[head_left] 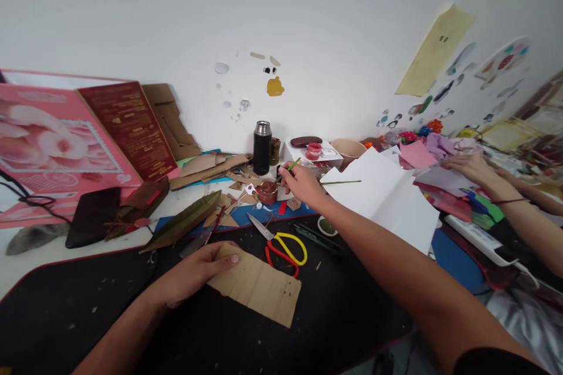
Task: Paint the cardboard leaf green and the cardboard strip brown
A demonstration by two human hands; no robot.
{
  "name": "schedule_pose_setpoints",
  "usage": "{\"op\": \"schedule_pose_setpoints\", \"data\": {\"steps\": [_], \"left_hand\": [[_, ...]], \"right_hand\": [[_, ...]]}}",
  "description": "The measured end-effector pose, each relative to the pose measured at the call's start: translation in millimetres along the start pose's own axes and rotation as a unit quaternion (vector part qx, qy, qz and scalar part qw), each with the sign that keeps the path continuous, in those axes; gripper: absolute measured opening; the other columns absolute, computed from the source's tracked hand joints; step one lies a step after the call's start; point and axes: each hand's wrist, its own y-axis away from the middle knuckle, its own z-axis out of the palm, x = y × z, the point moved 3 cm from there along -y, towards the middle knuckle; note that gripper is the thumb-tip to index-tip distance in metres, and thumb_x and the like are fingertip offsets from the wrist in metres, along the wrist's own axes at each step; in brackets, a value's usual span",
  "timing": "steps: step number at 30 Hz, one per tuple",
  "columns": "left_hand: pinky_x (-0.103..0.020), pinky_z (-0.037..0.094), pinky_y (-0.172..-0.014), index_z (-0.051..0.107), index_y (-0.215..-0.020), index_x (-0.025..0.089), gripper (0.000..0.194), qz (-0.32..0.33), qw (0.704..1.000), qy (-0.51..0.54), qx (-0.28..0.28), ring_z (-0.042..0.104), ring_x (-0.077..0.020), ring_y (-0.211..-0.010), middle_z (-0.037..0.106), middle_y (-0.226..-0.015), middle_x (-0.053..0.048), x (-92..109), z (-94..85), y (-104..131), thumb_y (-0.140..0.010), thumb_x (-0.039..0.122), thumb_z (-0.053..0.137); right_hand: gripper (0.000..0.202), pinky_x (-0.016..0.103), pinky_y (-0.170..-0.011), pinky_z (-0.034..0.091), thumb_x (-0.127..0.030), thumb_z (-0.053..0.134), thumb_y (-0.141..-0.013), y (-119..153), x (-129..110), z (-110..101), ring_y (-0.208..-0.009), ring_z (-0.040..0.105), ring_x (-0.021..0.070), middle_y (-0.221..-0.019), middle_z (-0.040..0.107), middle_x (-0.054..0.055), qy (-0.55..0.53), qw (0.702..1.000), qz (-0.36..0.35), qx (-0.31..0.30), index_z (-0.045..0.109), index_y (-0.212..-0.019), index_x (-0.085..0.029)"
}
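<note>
The left hand (200, 272) pinches a cardboard piece (261, 288) at the frame's lower centre; the right hand (303, 183), mid-frame, pinches a green stick (294, 163) beside a brown jar (268, 193).

Right of the cardboard (259, 285), the black mat (347, 304) lies open; scissors (267, 235) obstruct beyond.

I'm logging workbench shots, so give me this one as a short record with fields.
Left hand: holds a cardboard piece
Right hand: holds a thin green stick near a brown pot
Scissors: yellow and red handles, just beyond the cardboard
Black bottle: upright, near the wall
Co-worker's hand: at right, by coloured papers
</note>
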Motion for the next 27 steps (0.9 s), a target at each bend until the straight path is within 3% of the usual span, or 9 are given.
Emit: {"op": "schedule_pose_setpoints", "data": {"steps": [5,14,21,27], "left_hand": [[-0.033,0.052,-0.076,0.076,-0.102,0.022,0.054,0.000,1.000,-0.009,0.003,0.064,-0.0242,-0.087,0.070,-0.092,-0.003,1,0.1,0,-0.077,0.070,0.081],[-0.034,0.053,-0.077,0.077,-0.101,0.024,0.056,-0.004,0.999,-0.031,0.013,0.066,-0.0258,-0.088,0.072,-0.094,-0.004,3,0.0,1,-0.075,0.073,0.080],[-0.034,0.053,-0.076,0.076,-0.104,0.023,0.056,-0.001,1.000,-0.022,0.004,0.065,-0.0250,-0.087,0.071,-0.093,-0.004,3,0.2,2,-0.077,0.072,0.080],[-0.034,0.054,-0.076,0.076,-0.104,0.023,0.058,-0.010,1.000,-0.021,0.009,0.066,-0.0257,-0.089,0.071,-0.094,-0.003,0,-0.3,0,-0.075,0.073,0.081]], "right_hand": [[0.023,0.023,-0.066,0.049,-0.032,0.051,-0.111,2,4,-6,-0.054,0.069,0.0126,-0.077,0.076,-0.002,0.009,0.999,-0.011,0.029,0.063,-0.095,-0.020],[0.024,0.023,-0.065,0.052,-0.033,0.049,-0.110,12,-1,-3,-0.059,0.070,0.0137,-0.075,0.073,-0.003,-0.057,0.998,-0.012,0.002,0.060,-0.091,-0.022],[0.022,0.022,-0.059,0.051,-0.035,0.049,-0.109,14,13,-10,-0.056,0.069,0.0142,-0.070,0.071,-0.003,-0.085,0.995,0.003,0.051,0.058,-0.094,-0.023],[0.025,0.021,-0.055,0.051,-0.039,0.049,-0.109,16,15,-2,-0.055,0.069,0.0132,-0.075,0.072,-0.002,-0.123,0.992,0.010,0.018,0.058,-0.092,-0.022]]}}
